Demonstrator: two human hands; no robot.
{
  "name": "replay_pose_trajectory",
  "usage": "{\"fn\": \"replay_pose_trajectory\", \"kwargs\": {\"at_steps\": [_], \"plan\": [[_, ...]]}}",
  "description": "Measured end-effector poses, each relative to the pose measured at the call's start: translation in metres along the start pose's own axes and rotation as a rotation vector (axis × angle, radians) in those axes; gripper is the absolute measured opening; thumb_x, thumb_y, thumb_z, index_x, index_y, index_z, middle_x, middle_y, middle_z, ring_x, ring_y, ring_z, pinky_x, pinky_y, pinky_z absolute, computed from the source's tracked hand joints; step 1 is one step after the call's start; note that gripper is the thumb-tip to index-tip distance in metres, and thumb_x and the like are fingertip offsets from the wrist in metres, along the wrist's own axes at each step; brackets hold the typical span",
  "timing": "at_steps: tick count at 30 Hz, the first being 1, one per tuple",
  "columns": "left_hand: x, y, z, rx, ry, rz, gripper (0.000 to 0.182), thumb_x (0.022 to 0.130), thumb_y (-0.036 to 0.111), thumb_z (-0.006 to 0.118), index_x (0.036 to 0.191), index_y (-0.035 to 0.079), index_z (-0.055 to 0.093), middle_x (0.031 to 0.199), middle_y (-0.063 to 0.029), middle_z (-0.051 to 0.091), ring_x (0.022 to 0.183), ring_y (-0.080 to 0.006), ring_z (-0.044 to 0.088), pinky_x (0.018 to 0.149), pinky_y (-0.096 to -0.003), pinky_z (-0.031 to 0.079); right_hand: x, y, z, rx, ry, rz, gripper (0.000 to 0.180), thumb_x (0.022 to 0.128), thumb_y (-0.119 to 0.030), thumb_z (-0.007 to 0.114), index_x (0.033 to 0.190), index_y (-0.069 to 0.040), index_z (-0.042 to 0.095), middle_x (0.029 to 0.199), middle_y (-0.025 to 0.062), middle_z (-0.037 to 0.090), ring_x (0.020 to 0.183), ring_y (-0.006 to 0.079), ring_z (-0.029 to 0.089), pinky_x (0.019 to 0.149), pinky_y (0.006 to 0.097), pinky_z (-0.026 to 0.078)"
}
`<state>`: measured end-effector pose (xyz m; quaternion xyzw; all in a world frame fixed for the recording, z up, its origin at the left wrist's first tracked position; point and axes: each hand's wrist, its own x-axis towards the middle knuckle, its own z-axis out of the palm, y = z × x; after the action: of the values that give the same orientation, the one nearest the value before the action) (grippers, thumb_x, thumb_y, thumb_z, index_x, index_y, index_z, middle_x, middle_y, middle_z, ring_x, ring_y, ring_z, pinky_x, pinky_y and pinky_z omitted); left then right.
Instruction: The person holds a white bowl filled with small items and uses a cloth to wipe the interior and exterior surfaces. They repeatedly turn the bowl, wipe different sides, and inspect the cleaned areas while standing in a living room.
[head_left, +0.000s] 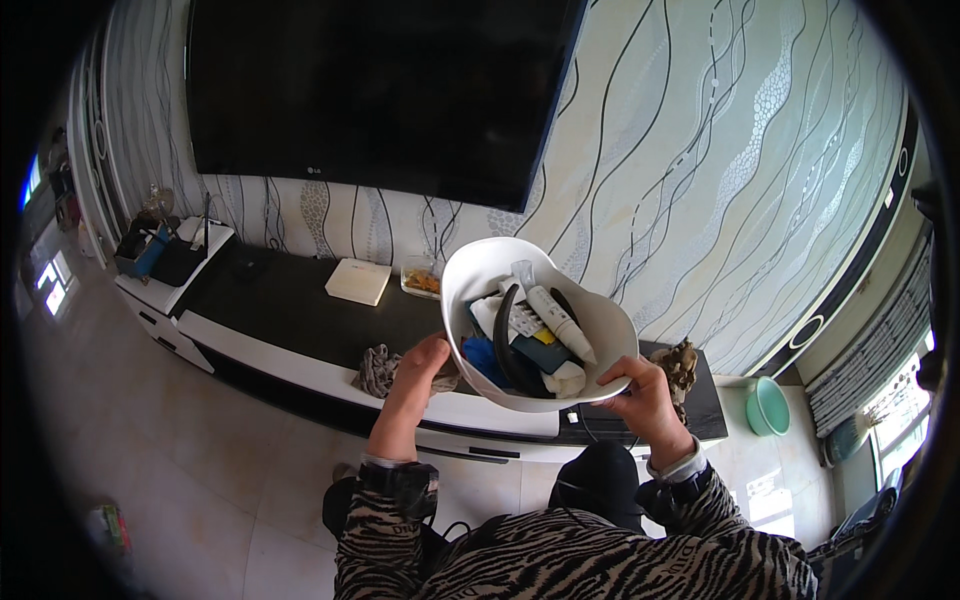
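Both my hands hold up a white plastic container (480, 262) with a wavy rim, above the front of a long low cabinet. My left hand (427, 360) grips its left side, partly hidden behind the wall. On the right, my right hand (637, 386) pinches the rim at the lower corner. Inside lie a white tube (559, 322), a black curved band (504, 337), a blister pack (525, 321), a blue item (484, 358) and crumpled white pieces. A grey-brown cloth (379, 370) lies on the cabinet beside my left hand, partly hidden behind it.
On the black cabinet top (300, 307) are a white box (358, 282), a clear dish with orange contents (421, 279) and a brown gnarled ornament (679, 371). A television (375, 90) hangs above. Left stands a blue-and-black box (146, 251); a green basin (768, 407) is on the floor at right.
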<state>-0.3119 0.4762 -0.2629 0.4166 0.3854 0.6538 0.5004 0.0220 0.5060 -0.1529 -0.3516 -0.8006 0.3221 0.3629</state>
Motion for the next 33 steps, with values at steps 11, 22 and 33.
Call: {"fn": "replay_pose_trajectory", "kwargs": {"at_steps": [11,22,33], "plan": [[-0.012,-0.012,0.027,-0.242,-0.041,-0.197,0.043,0.091,0.051,0.073,0.107,0.013,0.064,0.088,0.0009,0.067,0.069,-0.0078,0.061,0.053,-0.0234,0.042,0.016,0.009,-0.011,-0.133,-0.076,-0.106,0.033,0.068,-0.009,0.092,0.093,-0.003,0.071,0.096,0.0112,0.068,0.088,0.0250,0.067,0.081,0.0345,0.054],[0.007,-0.048,0.041,-0.418,0.281,-0.340,0.034,0.087,0.039,0.071,0.110,0.016,0.059,0.083,-0.0031,0.063,0.066,-0.0132,0.063,0.048,-0.0269,0.044,0.046,-0.031,0.021,-0.626,0.168,-0.245,0.083,0.064,-0.009,0.093,0.140,-0.009,0.057,0.154,0.0200,0.045,0.148,0.0372,0.037,0.122,0.0543,0.030],[0.015,-0.039,0.063,-0.362,0.412,-0.126,0.061,0.089,0.015,0.072,0.138,0.004,0.039,0.112,-0.0111,0.060,0.086,-0.0183,0.066,0.065,-0.0312,0.056,0.052,-0.018,0.134,-0.968,0.088,-0.531,0.014,0.080,-0.015,0.067,0.093,-0.012,0.063,0.079,0.0022,0.057,0.085,0.0232,0.060,0.108,0.0573,0.037]]}}
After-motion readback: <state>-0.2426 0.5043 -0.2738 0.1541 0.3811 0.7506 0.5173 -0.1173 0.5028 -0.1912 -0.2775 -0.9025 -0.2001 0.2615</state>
